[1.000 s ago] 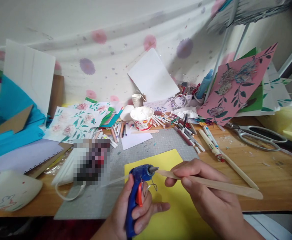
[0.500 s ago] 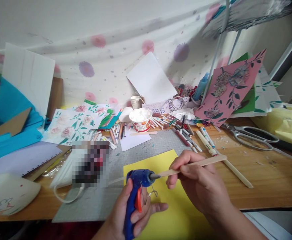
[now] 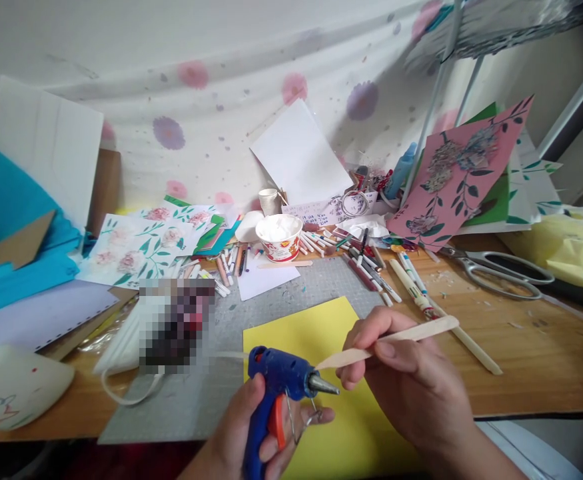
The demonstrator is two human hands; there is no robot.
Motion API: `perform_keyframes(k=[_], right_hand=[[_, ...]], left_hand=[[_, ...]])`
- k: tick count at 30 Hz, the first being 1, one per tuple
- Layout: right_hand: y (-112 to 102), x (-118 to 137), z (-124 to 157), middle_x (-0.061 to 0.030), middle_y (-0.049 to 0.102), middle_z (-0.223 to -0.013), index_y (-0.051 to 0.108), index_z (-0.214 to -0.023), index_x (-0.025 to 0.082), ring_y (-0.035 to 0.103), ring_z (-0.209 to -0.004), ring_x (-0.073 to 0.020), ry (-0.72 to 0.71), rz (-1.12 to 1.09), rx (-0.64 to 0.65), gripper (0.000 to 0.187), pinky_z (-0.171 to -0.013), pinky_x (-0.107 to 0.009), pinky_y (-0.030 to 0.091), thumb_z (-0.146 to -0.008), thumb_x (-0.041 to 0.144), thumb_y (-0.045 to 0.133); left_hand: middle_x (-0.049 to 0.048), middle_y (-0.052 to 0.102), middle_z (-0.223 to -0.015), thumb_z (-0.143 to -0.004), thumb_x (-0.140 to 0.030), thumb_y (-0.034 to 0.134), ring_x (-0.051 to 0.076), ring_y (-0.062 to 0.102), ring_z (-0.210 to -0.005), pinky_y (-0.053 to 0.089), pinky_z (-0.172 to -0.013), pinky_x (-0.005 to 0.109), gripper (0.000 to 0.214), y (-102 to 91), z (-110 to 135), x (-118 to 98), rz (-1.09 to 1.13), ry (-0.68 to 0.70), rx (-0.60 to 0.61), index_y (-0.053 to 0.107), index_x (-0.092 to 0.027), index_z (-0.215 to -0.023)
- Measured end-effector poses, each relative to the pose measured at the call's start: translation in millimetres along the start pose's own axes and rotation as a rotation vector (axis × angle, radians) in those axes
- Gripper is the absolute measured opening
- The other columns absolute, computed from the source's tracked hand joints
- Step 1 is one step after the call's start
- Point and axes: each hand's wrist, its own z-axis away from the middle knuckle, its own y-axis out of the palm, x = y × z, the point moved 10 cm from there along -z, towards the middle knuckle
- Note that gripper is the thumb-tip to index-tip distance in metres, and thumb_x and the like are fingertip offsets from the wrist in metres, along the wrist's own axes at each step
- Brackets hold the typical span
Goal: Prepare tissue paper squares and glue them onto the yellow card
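My left hand [image 3: 244, 427] is closed round the handle of a blue hot glue gun [image 3: 284, 372] with a red trigger. Its metal nozzle points right and slightly down, and a clear glue stick [image 3: 226, 355] juts out of the back. Between the thumb and fingers of my right hand [image 3: 411, 373] is a wooden craft stick [image 3: 421, 331], tilted up to the right. The stick's left tip lies just above the gun's nozzle in view; whether they touch I cannot tell. Under both hands lies a yellow sheet of paper [image 3: 326, 327] on a grey cutting mat [image 3: 171, 413].
Behind the mat stands a paper tub [image 3: 278, 240] among scattered markers [image 3: 371, 270]. Large scissors [image 3: 506, 270] lie at the right, near a multicolour pen [image 3: 411, 287]. A white mask [image 3: 116, 340] is at the left. Flower pictures [image 3: 141, 250] and a pink card [image 3: 466, 173] lie further back.
The glue gun's nozzle has dropped and tilted downward, away from the craft stick's tip. The stick has risen slightly at its left end. The view has shifted a little.
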Motion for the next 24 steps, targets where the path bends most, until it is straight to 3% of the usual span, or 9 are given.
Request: perform_keyframes(k=[3, 6, 8, 9, 11, 13, 16, 20, 24], right_hand=[[2, -5, 0, -0.0051, 0.073, -0.057, 0.076, -0.072, 0.018, 0.066, -0.052, -0.0171, 0.033, -0.031, 0.01, 0.009, -0.057, -0.026, 0.051, -0.072, 0.026, 0.072], [5, -15, 1, -0.0042, 0.072, -0.055, 0.076, -0.071, 0.018, 0.065, -0.051, -0.0178, 0.071, -0.055, 0.021, 0.008, -0.053, -0.026, 0.05, -0.071, 0.025, 0.072], [6, -21, 1, -0.0043, 0.073, -0.056, 0.076, -0.072, 0.019, 0.064, -0.052, -0.0187, 0.091, -0.023, 0.017, 0.007, -0.054, -0.028, 0.05, -0.072, 0.023, 0.071], [5, -21, 0, -0.0043, 0.073, -0.056, 0.076, -0.072, 0.019, 0.064, -0.053, -0.019, 0.087, -0.003, 0.013, 0.007, -0.055, -0.029, 0.05, -0.072, 0.022, 0.07], [2, -12, -3, -0.0037, 0.073, -0.055, 0.076, -0.07, 0.019, 0.063, -0.053, -0.0188, 0.046, 0.013, 0.002, 0.008, -0.057, -0.03, 0.05, -0.071, 0.021, 0.069], [-4, 5, -7, -0.0025, 0.071, -0.052, 0.076, -0.068, 0.019, 0.062, -0.051, -0.0177, -0.035, -0.004, -0.026, 0.007, -0.056, -0.028, 0.049, -0.07, 0.022, 0.07], [-2, 19, -8, -0.0027, 0.069, -0.052, 0.076, -0.07, 0.019, 0.061, -0.051, -0.0174, -0.059, 0.0, 0.033, 0.009, -0.054, -0.028, 0.048, -0.073, 0.025, 0.071], [3, 6, -1, -0.003, 0.069, -0.051, 0.076, -0.072, 0.018, 0.059, -0.049, -0.0155, 0.006, -0.047, 0.107, 0.012, -0.053, -0.026, 0.047, -0.076, 0.026, 0.069], [3, -7, 0, -0.0034, 0.069, -0.051, 0.076, -0.072, 0.016, 0.06, -0.048, -0.0155, 0.025, -0.09, 0.107, 0.011, -0.052, -0.025, 0.05, -0.076, 0.023, 0.069]], left_hand=[[-0.0116, 0.027, -0.03, -0.082, -0.073, 0.056, 0.003, 0.031, -0.027, 0.042, -0.103, 0.037, 0.072, 0.5, 1, -3, -0.015, 0.035, -0.016, 0.033, -0.02, -0.037], [-0.0098, 0.029, -0.031, -0.083, -0.07, 0.058, 0.004, 0.032, -0.027, 0.053, -0.067, 0.028, 0.068, 0.5, 0, -4, -0.027, 0.047, -0.023, 0.045, -0.019, -0.041], [-0.0074, 0.039, -0.034, -0.076, -0.066, 0.069, 0.004, 0.032, -0.027, 0.039, -0.04, 0.02, 0.056, 0.3, 0, 0, -0.061, 0.019, -0.018, 0.062, -0.015, -0.054], [-0.0065, 0.043, -0.036, -0.073, -0.064, 0.074, 0.004, 0.032, -0.026, 0.03, -0.035, 0.019, 0.052, -0.8, 0, 1, -0.076, 0.011, -0.022, 0.067, -0.014, -0.063], [-0.0056, 0.044, -0.036, -0.072, -0.065, 0.074, 0.004, 0.032, -0.026, 0.022, -0.032, 0.018, 0.053, -2.9, 1, 2, -0.085, 0.013, -0.026, 0.07, -0.012, -0.067], [-0.0059, 0.036, -0.033, -0.076, -0.07, 0.067, 0.005, 0.033, -0.026, 0.023, -0.032, 0.018, 0.061, -5.4, 3, 2, -0.068, 0.021, -0.03, 0.066, -0.012, -0.056], [-0.0063, 0.032, -0.033, -0.077, -0.072, 0.062, 0.005, 0.034, -0.027, 0.027, -0.034, 0.018, 0.066, -9.1, 4, 5, -0.059, 0.014, -0.039, 0.063, -0.012, -0.05], [-0.0059, 0.034, -0.033, -0.078, -0.073, 0.061, 0.006, 0.036, -0.027, 0.031, -0.036, 0.019, 0.066, -8.8, 3, 5, -0.064, 0.006, -0.017, 0.064, -0.013, -0.051], [-0.0059, 0.033, -0.032, -0.076, -0.074, 0.062, 0.006, 0.037, -0.026, 0.028, -0.034, 0.018, 0.068, -7.7, 2, 5, -0.072, 0.0, -0.005, 0.055, -0.014, -0.044]])
